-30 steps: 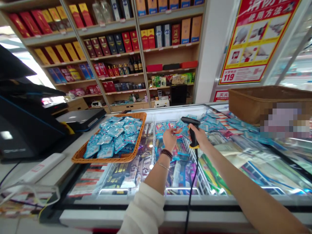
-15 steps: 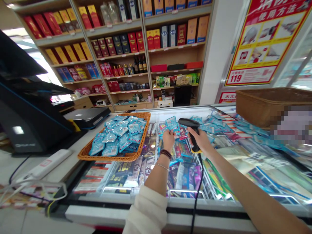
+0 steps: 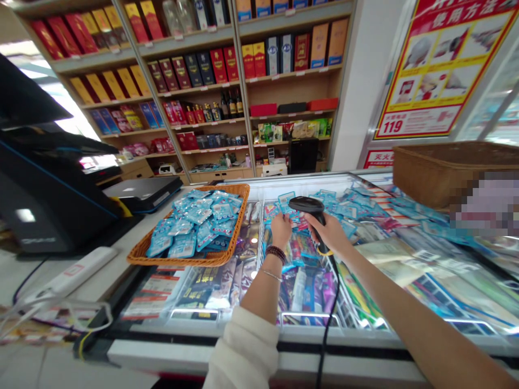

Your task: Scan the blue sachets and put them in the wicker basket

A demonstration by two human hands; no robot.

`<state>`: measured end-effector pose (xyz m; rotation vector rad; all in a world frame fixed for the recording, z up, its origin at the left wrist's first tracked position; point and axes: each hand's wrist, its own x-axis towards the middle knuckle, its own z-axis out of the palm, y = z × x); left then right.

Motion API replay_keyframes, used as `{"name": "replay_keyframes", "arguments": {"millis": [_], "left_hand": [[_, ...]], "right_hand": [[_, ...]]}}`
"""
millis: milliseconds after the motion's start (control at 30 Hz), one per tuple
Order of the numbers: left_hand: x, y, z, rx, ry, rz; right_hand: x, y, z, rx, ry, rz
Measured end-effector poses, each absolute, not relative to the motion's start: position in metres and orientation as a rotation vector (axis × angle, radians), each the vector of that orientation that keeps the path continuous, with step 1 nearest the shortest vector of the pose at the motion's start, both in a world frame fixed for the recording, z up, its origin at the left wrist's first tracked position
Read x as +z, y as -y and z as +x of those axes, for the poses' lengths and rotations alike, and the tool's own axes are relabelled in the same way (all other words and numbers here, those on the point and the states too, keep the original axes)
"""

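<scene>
My left hand is closed on the lower edge of a small blue packet, held up above the glass top of a chest freezer. My right hand is wrapped round the handle of a black barcode scanner. The scanner's head lies just right of the packet and partly overlaps it. Its cable runs down over the freezer's front edge. To the left, an orange wicker basket holds a heap of similar blue packets. More blue packets lie spread on the glass at the right.
A brown basket stands at the back right. At the left are a black checkout machine, a flat scale and a white power strip. Shelves of boxed goods line the back wall.
The scanner in my right hand has moved left, closer to the packet, and now covers part of it. My left hand stays nearly in place with the packet.
</scene>
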<state>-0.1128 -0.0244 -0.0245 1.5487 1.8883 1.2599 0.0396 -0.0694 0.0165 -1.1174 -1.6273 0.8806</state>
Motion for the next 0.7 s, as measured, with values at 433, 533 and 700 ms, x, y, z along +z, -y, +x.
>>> {"name": "replay_keyframes", "arguments": {"millis": [433, 533, 700], "left_hand": [[-0.022, 0.026, -0.112, 1.239, -1.891, 1.579], [-0.019, 0.03, -0.109, 1.188, -1.931, 1.587], [-0.002, 0.027, -0.124, 1.125, -1.836, 1.543]], "right_hand": [[0.016, 0.07, 0.038, 0.944, 1.605, -1.086], [0.02, 0.069, 0.037, 1.021, 1.512, -1.062], [0.021, 0.057, 0.037, 1.118, 1.309, -1.05]]}}
